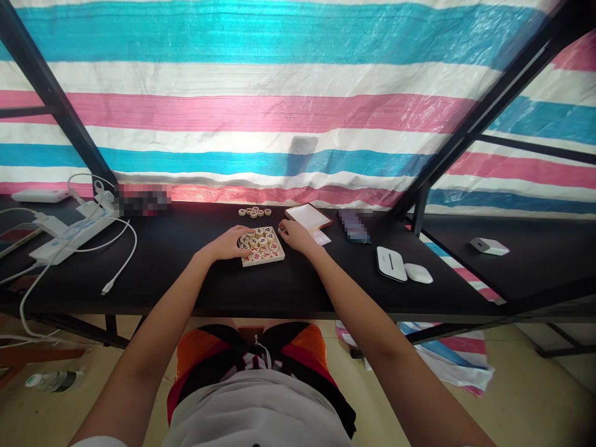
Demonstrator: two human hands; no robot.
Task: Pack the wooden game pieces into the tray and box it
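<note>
A small wooden tray [262, 261] lies on the black table [186, 273], packed with several round wooden chess pieces [261, 244] marked in red and black. My left hand [229, 243] rests against the tray's left side, fingers curled on its edge. My right hand [294, 234] sits at the tray's far right corner, fingers pinched on a single round piece [282, 229]. Several loose pieces [254, 212] lie in a small cluster behind the tray. The tray's lid [308, 217] lies flat just beyond my right hand.
A white power strip [69, 236] with white cables [118, 264] fills the table's left end. Two white devices [399, 266] lie at the right, another white box [488, 246] on the adjoining table. A striped tarp [279, 93] hangs behind. A plastic bottle [51, 380] lies on the floor.
</note>
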